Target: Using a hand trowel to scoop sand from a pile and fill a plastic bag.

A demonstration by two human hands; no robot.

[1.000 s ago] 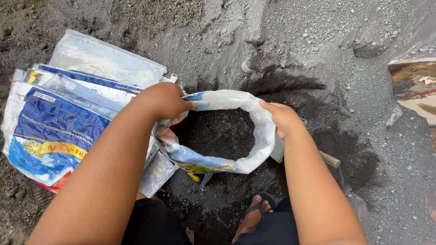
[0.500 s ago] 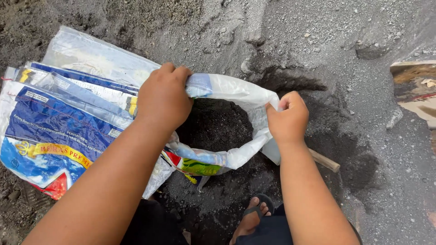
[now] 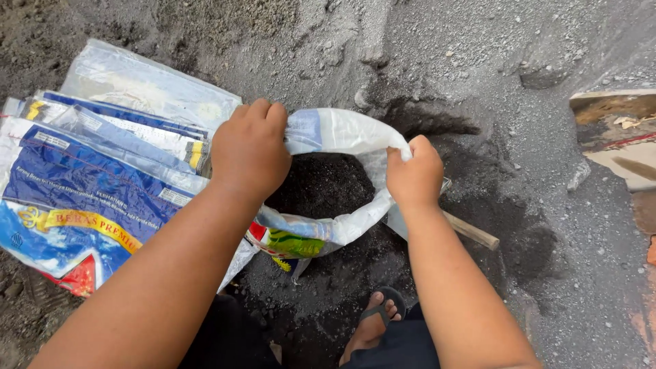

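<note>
Grey gritty sand ground (image 3: 478, 55) all around, dug hollow under the bag.

Head view: white woven plastic sack (image 3: 342, 130) stands open, dark sand fill (image 3: 321, 184) visible inside. Left hand (image 3: 251, 152) has shifted up onto the far-left rim since a second ago, fingers curled tight over it. Right hand (image 3: 415, 174) has moved from flat against the rim to a closed fist pinching the right edge. Mouth is now narrower, rim gathered upward, so judging by that the bag is being bunched or lifted.

Stack of blue-and-white printed empty sacks (image 3: 89, 184) lies just outside the left knuckles. Wooden tool handle (image 3: 471, 231) pokes out below the right wrist. Sandalled foot (image 3: 372, 321) near the bag base.
</note>
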